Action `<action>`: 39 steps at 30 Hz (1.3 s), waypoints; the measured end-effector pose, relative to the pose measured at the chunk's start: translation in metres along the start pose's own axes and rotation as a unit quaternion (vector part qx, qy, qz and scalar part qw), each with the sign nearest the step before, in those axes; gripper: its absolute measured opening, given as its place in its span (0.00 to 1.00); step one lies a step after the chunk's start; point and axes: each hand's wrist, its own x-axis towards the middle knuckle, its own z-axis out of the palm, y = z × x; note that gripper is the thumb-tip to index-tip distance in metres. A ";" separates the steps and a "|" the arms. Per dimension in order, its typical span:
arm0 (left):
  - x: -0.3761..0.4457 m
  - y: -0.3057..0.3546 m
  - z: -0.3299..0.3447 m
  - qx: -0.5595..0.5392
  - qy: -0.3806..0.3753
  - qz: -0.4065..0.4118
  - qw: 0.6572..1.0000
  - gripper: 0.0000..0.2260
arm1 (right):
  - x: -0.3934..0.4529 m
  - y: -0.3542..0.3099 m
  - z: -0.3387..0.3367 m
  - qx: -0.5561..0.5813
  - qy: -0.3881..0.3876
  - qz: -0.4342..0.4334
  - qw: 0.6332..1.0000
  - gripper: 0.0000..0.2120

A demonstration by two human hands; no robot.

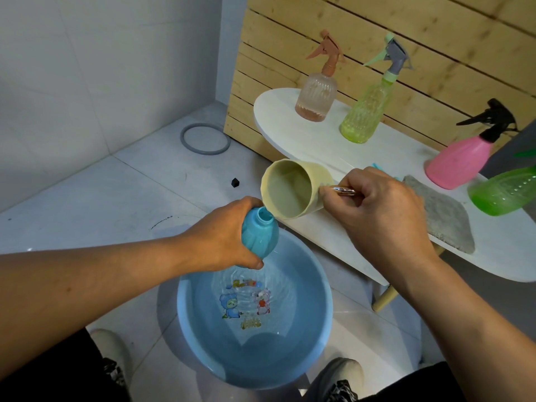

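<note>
Cup (293, 192) lip touching bottle (259, 236) mouth, above basin (319, 329)

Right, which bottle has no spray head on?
The blue bottle gripped in the left hand above the basin: its neck is bare, while the peach bottle, yellow-green bottle and pink bottle carry trigger heads.

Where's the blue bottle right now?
Head view, just left of centre: the left hand grips the blue bottle above the basin, its open neck at the rim of the tilted beige cup.
</note>
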 end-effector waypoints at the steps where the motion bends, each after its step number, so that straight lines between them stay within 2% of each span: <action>1: 0.000 0.000 0.000 0.000 0.000 0.000 1.000 0.43 | 0.000 0.000 0.000 0.000 -0.001 0.000 1.000 0.20; 9: 0.000 0.001 0.000 0.006 0.001 -0.001 1.000 0.43 | -0.001 0.001 0.001 0.001 0.005 -0.008 1.000 0.17; 39: -0.002 0.003 -0.001 0.007 -0.005 -0.007 1.000 0.43 | -0.003 0.001 0.003 -0.027 0.027 -0.045 0.998 0.15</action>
